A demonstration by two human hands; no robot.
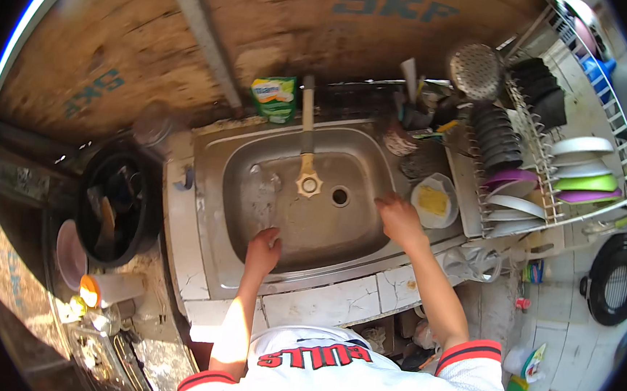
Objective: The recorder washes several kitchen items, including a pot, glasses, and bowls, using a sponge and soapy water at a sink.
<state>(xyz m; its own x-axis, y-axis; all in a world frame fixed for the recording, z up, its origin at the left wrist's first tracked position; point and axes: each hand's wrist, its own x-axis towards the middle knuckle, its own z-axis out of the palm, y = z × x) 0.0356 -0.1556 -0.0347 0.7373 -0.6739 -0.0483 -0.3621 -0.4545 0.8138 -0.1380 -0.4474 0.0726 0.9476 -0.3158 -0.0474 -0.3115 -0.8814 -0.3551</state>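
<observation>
A steel sink (216, 189) with a single basin is in front of me. Over the basin's near left part is my left hand (262, 254), its thumb and fingers apart with nothing between them. My right hand (400, 220) is at the basin's right edge, fingers loosely bent and pointing inward; I see nothing in it. Just beyond it, a white bowl (439, 213) holds a yellow sponge (432, 199). The tap's pale star-shaped handle (308, 184) is above the basin, left of the round drain (339, 196). Some water or suds shows at the basin's left.
A green and yellow pouch (274, 98) stands behind the sink. To the right, a wire dish rack (542, 150) carries stacked plates and dark bowls. Left of the sink is a black tub (117, 254) with utensils. Clear glasses (482, 264) are at the counter's right edge.
</observation>
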